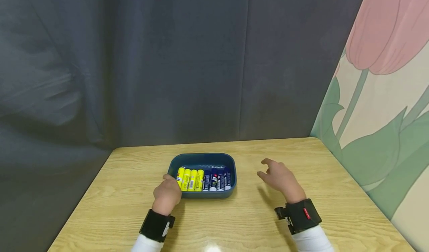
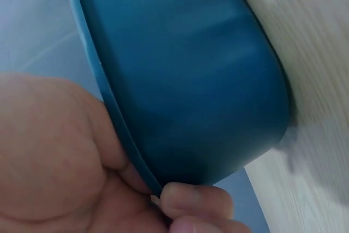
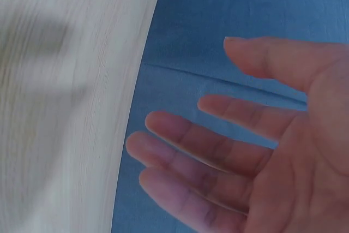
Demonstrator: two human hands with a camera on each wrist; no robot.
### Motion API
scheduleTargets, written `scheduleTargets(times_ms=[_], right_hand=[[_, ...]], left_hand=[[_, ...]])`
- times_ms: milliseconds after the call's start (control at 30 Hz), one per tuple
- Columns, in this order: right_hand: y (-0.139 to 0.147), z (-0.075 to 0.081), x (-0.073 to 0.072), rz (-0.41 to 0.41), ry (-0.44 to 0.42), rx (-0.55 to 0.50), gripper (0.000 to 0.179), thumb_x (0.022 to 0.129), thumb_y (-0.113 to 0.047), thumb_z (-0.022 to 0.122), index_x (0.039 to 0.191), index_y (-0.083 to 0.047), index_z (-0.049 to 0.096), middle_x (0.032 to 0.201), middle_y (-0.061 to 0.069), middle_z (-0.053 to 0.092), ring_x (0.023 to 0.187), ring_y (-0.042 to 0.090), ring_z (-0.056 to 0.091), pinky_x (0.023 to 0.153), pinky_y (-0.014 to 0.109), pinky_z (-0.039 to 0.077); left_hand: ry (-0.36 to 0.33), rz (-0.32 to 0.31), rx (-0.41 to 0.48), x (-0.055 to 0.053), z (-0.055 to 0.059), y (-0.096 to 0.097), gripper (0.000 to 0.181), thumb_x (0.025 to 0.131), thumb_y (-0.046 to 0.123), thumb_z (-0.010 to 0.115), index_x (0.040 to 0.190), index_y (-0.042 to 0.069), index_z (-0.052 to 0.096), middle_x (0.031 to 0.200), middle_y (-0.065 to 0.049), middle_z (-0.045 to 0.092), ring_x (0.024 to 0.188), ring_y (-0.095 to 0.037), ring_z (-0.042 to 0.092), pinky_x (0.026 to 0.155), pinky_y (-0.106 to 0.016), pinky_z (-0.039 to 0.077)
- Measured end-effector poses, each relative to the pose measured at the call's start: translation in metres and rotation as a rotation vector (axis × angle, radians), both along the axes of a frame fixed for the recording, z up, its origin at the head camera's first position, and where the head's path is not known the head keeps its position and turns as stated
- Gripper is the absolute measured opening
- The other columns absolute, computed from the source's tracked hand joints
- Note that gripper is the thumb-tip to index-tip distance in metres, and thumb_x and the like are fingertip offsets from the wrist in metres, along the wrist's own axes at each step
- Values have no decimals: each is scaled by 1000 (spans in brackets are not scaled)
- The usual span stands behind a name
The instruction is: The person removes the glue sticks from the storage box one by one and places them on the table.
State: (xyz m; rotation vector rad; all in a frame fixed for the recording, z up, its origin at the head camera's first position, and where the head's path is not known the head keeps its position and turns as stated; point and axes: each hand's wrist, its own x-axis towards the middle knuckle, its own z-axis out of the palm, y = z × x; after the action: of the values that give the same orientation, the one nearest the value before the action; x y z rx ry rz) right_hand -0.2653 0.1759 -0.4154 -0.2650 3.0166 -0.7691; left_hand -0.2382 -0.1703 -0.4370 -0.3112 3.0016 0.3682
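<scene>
Gripping hand: our left hand [image 1: 168, 192] pinches the blue tray [image 1: 208, 195] at its near left corner, fingers [image 2: 196, 200] curled round the rim.
Free hand: our right hand [image 1: 279, 176] hangs right of the tray, well apart, fingers spread, holding nothing.
Tray: we see it appear to rest on the counter [image 1: 134, 185], between our hands, its long axis running left to right.
Tubes: yellow tubes [image 1: 192, 180] lie in the tray's left, dark blue tubes [image 1: 220, 181] in its right.
</scene>
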Motion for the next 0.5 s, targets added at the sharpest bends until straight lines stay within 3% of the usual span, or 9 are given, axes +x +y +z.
scheduleTargets(times_ms=[200, 500], right_hand=[[-29, -3, -9, 2, 23, 24, 49, 93, -24, 67, 131, 5, 56, 103, 22, 69, 92, 33, 67, 73, 50, 54], [-58, -21, -24, 12, 50, 26, 51, 92, -24, 69, 132, 4, 56, 90, 13, 70, 80, 24, 66, 68, 45, 53]], left_hand=[[25, -6, -29, -3, -5, -3, 69, 92, 9, 63, 140, -23, 27, 65, -12, 57, 59, -20, 58, 58, -39, 52], [65, 3, -50, -8, -15, -3, 68, 91, 10, 66, 141, -20, 32, 68, -14, 59, 60, -20, 59, 57, -38, 53]])
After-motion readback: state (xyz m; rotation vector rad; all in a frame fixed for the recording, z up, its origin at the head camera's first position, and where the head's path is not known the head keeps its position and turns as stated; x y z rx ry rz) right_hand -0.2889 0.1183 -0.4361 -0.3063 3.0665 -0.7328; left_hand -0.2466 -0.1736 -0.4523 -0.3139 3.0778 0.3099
